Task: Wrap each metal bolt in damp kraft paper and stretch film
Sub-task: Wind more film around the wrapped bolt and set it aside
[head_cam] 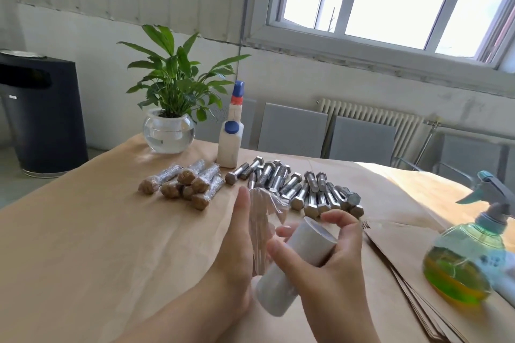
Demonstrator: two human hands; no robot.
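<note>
Gripping the stretch film roll (292,262) in the right hand (328,273), fingers curling round its white tube, tilting it just above the paper-covered table (97,231). Pulling a clear strip of film (260,220) up off the roll with the left hand (237,242), fingers lying straight along it; thumb hidden, grip unclear. Lying beyond the roll: bare metal bolts (301,189), heaped. Sitting left of the bolts: wrapped bolts (184,184). Resting right of the roll: kraft paper sheets (412,273) and a spray bottle (468,253).
</note>
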